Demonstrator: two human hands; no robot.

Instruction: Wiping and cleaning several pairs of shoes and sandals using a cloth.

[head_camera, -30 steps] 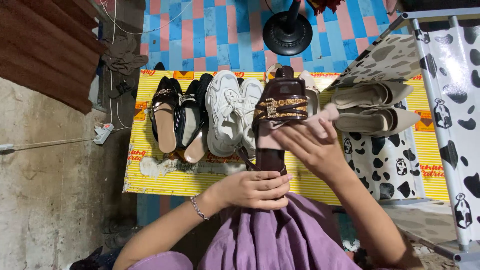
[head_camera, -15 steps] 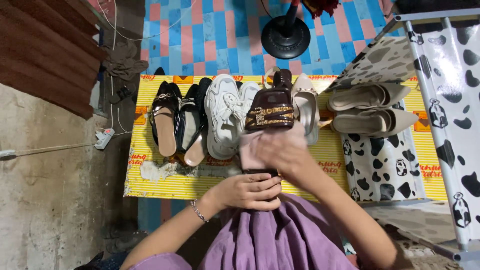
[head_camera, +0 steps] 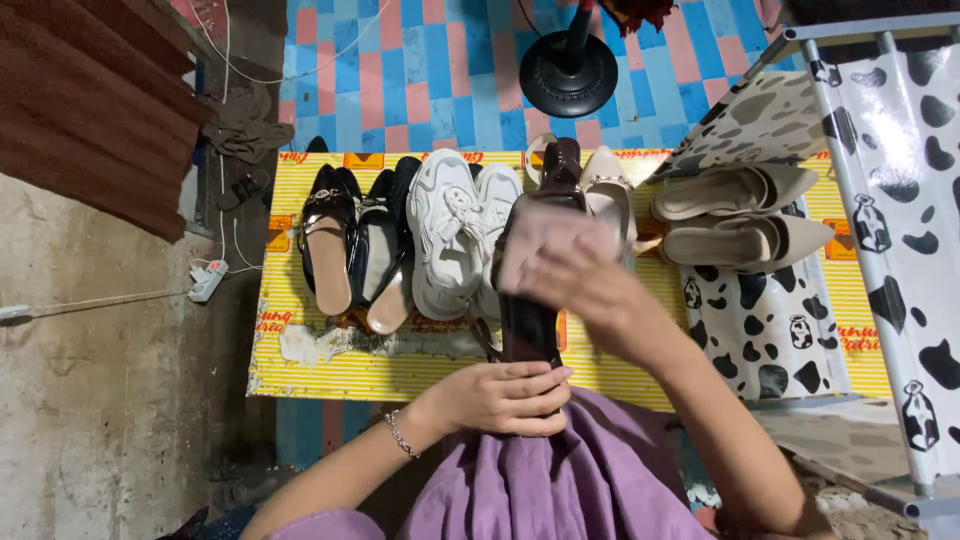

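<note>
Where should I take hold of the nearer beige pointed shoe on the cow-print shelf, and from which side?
Probably grip the beige pointed leather shoe across its open middle, coming from above. It lies flat on the cow-print shelf with its toe pointing right; the twin beige shoe lies close beyond it, so the near side is freer.

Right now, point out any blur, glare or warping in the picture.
Head view: the right hand and pink cloth are motion-blurred; the left hand is sharp; the dark brown shoe shows glossy highlights; the white frame leans from wide-angle warp.
</note>
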